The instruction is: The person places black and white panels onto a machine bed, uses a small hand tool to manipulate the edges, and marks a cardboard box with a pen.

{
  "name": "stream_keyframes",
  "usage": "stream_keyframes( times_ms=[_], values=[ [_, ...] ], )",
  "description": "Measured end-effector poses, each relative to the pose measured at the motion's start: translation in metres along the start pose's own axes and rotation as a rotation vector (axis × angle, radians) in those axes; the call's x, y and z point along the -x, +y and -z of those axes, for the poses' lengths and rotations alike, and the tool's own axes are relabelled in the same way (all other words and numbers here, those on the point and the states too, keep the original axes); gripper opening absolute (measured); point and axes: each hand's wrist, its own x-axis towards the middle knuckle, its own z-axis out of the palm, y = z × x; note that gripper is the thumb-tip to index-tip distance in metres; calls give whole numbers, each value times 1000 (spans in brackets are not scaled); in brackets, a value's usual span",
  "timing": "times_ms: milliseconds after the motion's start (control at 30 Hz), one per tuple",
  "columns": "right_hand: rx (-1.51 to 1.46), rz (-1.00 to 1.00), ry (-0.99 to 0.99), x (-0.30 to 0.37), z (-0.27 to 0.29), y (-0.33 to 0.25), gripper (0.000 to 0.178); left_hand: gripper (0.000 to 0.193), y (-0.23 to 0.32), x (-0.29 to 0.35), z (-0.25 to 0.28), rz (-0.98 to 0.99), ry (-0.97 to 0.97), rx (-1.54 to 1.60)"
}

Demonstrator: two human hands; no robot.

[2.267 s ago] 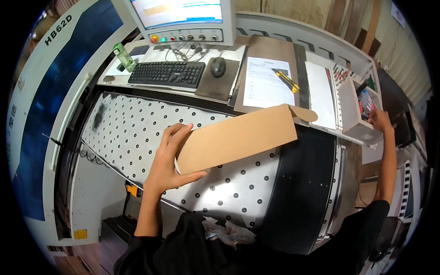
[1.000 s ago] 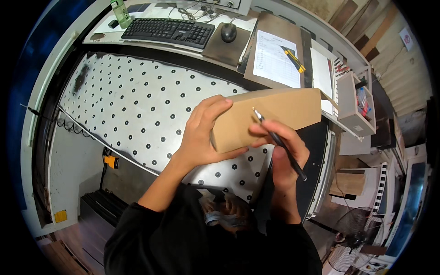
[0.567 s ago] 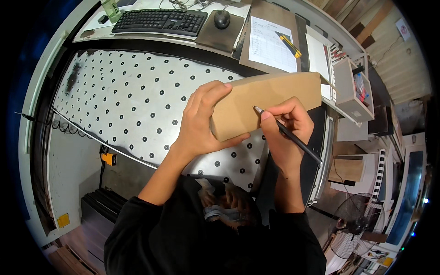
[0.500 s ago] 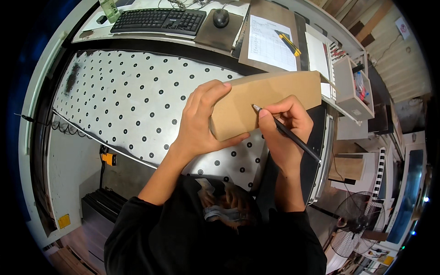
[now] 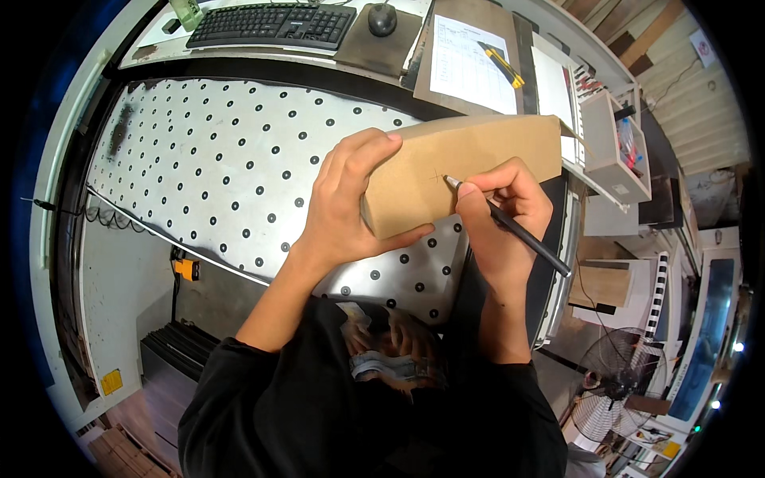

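Evidently, box point(image 5: 406, 187) between left thumb point(image 5: 405, 241) and fingers point(image 5: 366, 158)

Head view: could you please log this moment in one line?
left hand: grips cardboard box; right hand: holds black pen beside drawn cross

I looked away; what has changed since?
The right hand moved left from the grey bin and now holds a black pen at the cardboard box, where a thin cross shows. The left hand still grips the box; the utility knife stays on the paper.

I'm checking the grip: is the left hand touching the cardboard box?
Touching. The head view shows the left hand clasping the cardboard box at its left end.
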Motion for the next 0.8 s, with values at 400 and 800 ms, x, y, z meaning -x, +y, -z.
stream_keyframes(
  times_ms=[400,800],
  values=[
    [39,-20,-14,2,1,-5,12,95,-3,0,-2,-6,10,10],
    [34,-94,-55,10,2,-13,12,96,-2,0,0,29,-3,24]
  ],
)
